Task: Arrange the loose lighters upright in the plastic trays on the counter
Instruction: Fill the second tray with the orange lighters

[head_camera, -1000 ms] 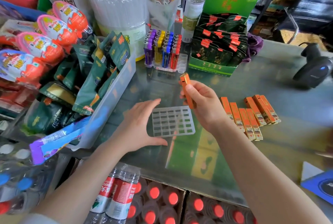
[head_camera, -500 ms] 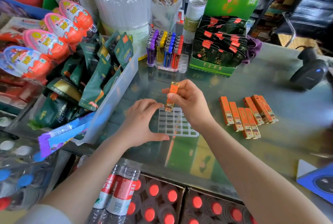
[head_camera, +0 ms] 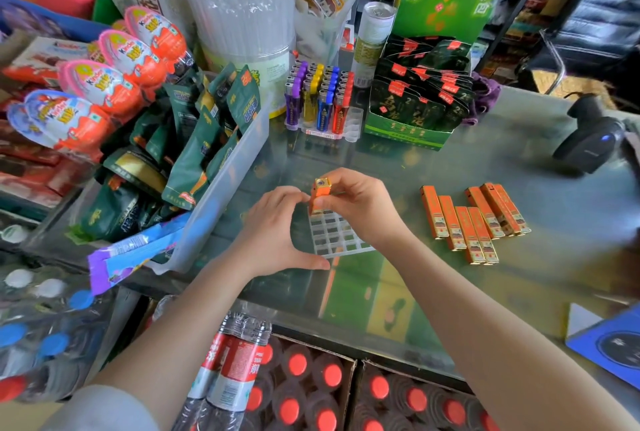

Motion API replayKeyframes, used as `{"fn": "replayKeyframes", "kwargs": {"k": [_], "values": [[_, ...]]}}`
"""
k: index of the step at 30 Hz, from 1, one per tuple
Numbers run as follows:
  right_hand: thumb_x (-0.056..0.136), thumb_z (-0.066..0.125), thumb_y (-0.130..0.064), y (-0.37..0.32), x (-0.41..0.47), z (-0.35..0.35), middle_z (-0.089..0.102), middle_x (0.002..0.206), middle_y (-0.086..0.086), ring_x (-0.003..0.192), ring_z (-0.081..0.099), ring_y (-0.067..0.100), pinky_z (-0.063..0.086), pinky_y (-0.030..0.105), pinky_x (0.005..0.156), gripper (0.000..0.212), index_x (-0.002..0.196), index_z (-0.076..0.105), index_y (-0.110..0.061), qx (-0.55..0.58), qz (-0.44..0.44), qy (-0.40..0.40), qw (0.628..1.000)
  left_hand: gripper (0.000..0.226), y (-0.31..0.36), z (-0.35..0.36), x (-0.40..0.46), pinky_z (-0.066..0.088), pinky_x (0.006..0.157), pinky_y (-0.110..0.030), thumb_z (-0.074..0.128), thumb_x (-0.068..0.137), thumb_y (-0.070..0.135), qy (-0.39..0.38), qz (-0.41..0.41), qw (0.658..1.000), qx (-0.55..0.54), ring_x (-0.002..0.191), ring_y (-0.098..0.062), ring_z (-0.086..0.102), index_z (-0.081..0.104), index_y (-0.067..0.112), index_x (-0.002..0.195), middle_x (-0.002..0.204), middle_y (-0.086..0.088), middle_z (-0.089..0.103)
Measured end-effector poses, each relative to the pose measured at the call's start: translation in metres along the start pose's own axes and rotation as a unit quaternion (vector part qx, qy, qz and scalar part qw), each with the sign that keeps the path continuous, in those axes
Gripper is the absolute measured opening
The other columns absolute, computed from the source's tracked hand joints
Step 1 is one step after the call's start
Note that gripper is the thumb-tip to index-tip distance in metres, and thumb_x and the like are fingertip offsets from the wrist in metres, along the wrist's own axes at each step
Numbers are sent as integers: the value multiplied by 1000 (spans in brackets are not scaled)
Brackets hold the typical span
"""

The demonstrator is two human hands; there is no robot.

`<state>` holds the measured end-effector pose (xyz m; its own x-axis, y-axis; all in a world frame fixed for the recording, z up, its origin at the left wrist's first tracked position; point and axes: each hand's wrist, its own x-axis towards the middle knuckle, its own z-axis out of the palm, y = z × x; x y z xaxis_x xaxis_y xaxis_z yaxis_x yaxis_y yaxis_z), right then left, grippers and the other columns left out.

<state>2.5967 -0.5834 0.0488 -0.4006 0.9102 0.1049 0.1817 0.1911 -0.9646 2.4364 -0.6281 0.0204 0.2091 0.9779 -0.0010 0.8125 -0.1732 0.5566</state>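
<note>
A clear plastic grid tray [head_camera: 337, 236] lies flat on the glass counter [head_camera: 450, 167]. My right hand [head_camera: 360, 205] pinches an orange lighter [head_camera: 319, 195] that stands upright with its base in the tray's far left corner. My left hand [head_camera: 277, 233] rests at the tray's left edge, fingertips touching the lighter and thumb along the tray's near side. Several more orange lighters [head_camera: 474, 222] lie flat in a row to the right. A second tray [head_camera: 320, 101] at the back holds upright purple, yellow, blue and red lighters.
A clear bin [head_camera: 221, 188] of green snack packets stands close to the left. A green display box [head_camera: 415, 108] sits behind, a black barcode scanner [head_camera: 588, 143] at the far right, a blue pad [head_camera: 613, 344] at the near right. Bottles fill boxes below the counter.
My right hand has turned the orange lighter upright and brought it down into the tray's far left corner. My left hand has closed in on the tray's left edge.
</note>
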Motion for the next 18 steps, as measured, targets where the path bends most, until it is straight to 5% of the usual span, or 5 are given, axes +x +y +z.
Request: {"fn": "replayKeyframes", "kwargs": {"k": [5, 8, 12, 14, 18], "values": [[75, 71, -5, 0, 1, -4, 62, 71, -15, 64, 58, -4, 48, 14, 64, 14, 83, 64, -14, -111, -36, -27, 993, 90, 2, 4, -1, 28, 93, -29, 51, 46, 77, 26, 22, 999, 28, 112, -15, 36, 48, 18, 114, 118, 4, 43], [76, 72, -10, -1, 4, -4, 63, 73, -12, 63, 55, -3, 37, 7, 61, 11, 85, 66, -11, -168, -63, -32, 983, 89, 1, 3, 0, 28, 96, -31, 52, 48, 75, 32, 32, 999, 23, 114, -17, 36, 51, 18, 116, 120, 4, 46], [78, 71, -18, 1, -4, -4, 61, 83, -10, 81, 54, 13, 37, 7, 70, 19, 95, 66, -12, -226, -63, -4, 972, 92, 3, 3, -1, 26, 96, -29, 54, 46, 73, 26, 27, 999, 0, 116, -15, 32, 52, 17, 119, 121, 4, 45], [79, 69, -23, 3, -15, -14, 64, 99, -5, 101, 53, 18, 38, 19, 86, 35, 112, 60, -14, -279, -54, 11, 959, 93, 6, 4, -1, 25, 97, -27, 56, 46, 73, 13, 35, 999, -16, 116, -11, 28, 52, 17, 120, 122, 4, 44], [85, 61, -23, 17, -52, -75, 62, 117, 8, 115, 50, 25, 36, 33, 96, 35, 117, 55, -9, -329, 13, 217, 919, 94, 17, 9, -2, 20, 100, -22, 55, 46, 73, -22, 58, 998, -30, 114, 2, 18, 48, 19, 124, 122, 11, 38]]}}
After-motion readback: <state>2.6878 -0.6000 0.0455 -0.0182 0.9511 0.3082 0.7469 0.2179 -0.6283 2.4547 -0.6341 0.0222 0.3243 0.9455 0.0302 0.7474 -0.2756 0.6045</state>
